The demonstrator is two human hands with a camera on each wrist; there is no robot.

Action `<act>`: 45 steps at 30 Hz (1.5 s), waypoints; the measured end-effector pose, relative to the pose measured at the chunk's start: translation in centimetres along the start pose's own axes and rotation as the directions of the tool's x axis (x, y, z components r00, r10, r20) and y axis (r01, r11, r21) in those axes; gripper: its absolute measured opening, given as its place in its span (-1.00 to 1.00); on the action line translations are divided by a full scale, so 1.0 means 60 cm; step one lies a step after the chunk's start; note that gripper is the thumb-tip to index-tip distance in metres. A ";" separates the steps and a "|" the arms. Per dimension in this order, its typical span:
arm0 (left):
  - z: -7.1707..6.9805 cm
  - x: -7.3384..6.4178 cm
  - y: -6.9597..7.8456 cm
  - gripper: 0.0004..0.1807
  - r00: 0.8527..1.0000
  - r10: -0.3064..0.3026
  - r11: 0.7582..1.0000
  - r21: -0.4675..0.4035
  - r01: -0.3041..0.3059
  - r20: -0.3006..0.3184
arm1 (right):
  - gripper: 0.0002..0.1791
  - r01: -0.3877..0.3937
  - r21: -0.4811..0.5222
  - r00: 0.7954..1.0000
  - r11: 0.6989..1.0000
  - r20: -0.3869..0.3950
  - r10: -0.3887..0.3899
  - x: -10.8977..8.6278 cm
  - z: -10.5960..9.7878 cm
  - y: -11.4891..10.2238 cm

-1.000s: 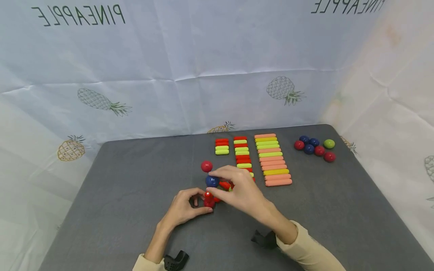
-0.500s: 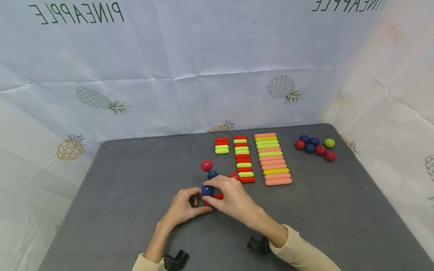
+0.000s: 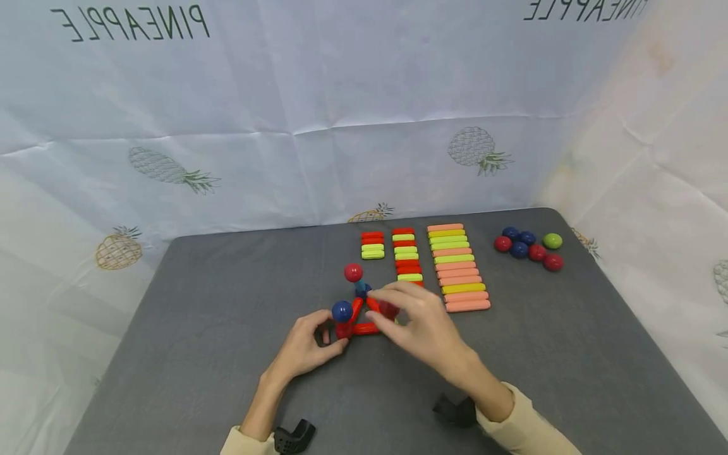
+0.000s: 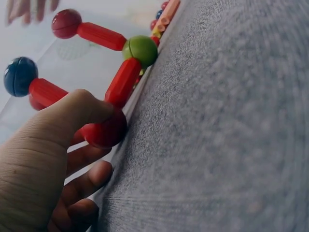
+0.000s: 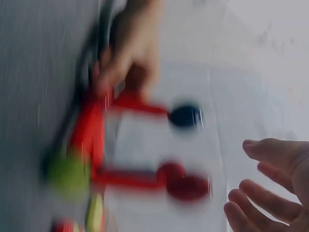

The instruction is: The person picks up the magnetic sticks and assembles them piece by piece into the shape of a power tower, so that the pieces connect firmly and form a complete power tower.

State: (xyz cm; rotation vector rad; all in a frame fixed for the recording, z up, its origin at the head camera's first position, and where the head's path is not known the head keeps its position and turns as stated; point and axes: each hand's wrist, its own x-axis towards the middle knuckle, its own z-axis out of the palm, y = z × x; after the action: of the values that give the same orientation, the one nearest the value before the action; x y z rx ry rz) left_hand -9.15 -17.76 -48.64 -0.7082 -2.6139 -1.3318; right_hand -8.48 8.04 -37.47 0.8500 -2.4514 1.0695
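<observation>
Rod frame (image 3: 366,329) stands on the desk (image 3: 244,278) between our left hand (image 3: 309,346) and right hand (image 3: 429,322) in head view, blue ball (image 3: 342,311) atop one post; loose rods (image 3: 457,273) lie in rows, likely for easy picking. Left wrist: we pinch the red corner ball (image 4: 108,134) between thumb and fingers, probably to steady the frame. Right wrist, blurred: our right fingers are spread, holding nothing, apart from the frame.

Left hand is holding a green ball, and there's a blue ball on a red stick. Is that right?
Not quite: the left hand is holding a red ball, as the left wrist view shows. The blue ball is on a red stick.
</observation>
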 end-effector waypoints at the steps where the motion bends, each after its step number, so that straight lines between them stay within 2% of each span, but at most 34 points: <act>1: 0.000 0.000 0.000 -0.72 1.000 -0.011 1.000 0.001 0.011 -0.002 | -0.62 -0.017 -0.025 1.000 1.000 -0.023 0.017 -0.002 -0.014 0.013; 4: 0.000 0.001 0.001 -0.73 0.999 -0.031 0.999 0.014 0.031 -0.011 | -0.64 -0.114 -0.129 0.993 0.985 -0.028 0.112 -0.011 -0.054 0.064; 8: 0.000 0.002 0.001 -0.68 0.999 -0.041 0.999 0.027 0.041 -0.021 | -0.70 -0.221 -0.262 0.966 0.939 0.070 0.247 -0.036 -0.085 0.134; 13: 0.002 0.001 -0.001 -0.64 0.998 -0.049 0.998 0.024 0.050 -0.037 | -0.69 -0.244 -0.363 0.910 0.899 0.234 0.342 -0.071 -0.090 0.184; 16: 0.003 0.000 -0.002 -0.67 0.998 -0.039 0.999 0.016 0.039 -0.040 | -0.64 -0.244 -0.371 0.894 0.896 0.272 0.356 -0.081 -0.086 0.195; 18: 0.003 0.000 -0.001 -0.68 0.999 -0.034 0.999 0.011 0.035 -0.037 | -0.62 -0.240 -0.380 0.893 0.893 0.275 0.357 -0.083 -0.083 0.198; 24: 0.001 0.002 -0.001 -0.69 0.999 -0.016 1.000 0.009 0.016 -0.041 | -0.61 -0.183 -0.426 0.906 0.886 0.277 0.321 -0.081 -0.076 0.203; 28: 0.001 0.007 0.004 -0.61 0.995 0.027 1.000 0.003 -0.027 -0.101 | -0.67 -0.157 -0.424 0.917 0.892 0.274 0.291 -0.079 -0.076 0.199; 30: 0.001 0.010 0.010 -0.54 0.988 0.048 0.998 -0.023 -0.052 -0.146 | -0.72 -0.156 -0.390 0.932 0.907 0.246 0.266 -0.075 -0.080 0.190; 32: -0.001 0.013 0.018 -0.45 0.979 0.073 0.995 -0.055 -0.085 -0.191 | -0.73 -0.151 -0.318 0.956 0.936 0.192 0.220 -0.065 -0.086 0.175; 34: -0.003 0.016 0.029 -0.37 0.969 0.101 0.990 -0.073 -0.120 -0.227 | -0.71 -0.123 -0.214 0.980 0.969 0.130 0.153 -0.051 -0.092 0.153; 37: -0.006 0.021 0.045 -0.39 0.960 0.124 0.986 -0.074 -0.146 -0.249 | -0.65 -0.040 -0.034 0.997 0.999 0.061 0.042 -0.023 -0.094 0.106; 40: -0.008 0.023 0.053 -0.50 0.960 0.121 0.988 -0.059 -0.140 -0.253 | -0.60 0.026 0.127 0.998 0.992 0.046 -0.032 0.003 -0.085 0.055; 45: -0.009 0.024 0.053 -0.55 0.958 0.122 0.989 -0.051 -0.140 -0.258 | -0.60 0.123 0.283 0.985 0.951 0.083 -0.152 0.037 -0.045 0.006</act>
State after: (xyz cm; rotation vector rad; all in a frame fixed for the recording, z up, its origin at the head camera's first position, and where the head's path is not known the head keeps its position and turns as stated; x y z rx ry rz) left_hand -9.01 -16.09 -45.50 -0.6578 -2.2904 -1.3779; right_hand -10.25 9.40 -34.77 1.1723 -2.3143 1.3683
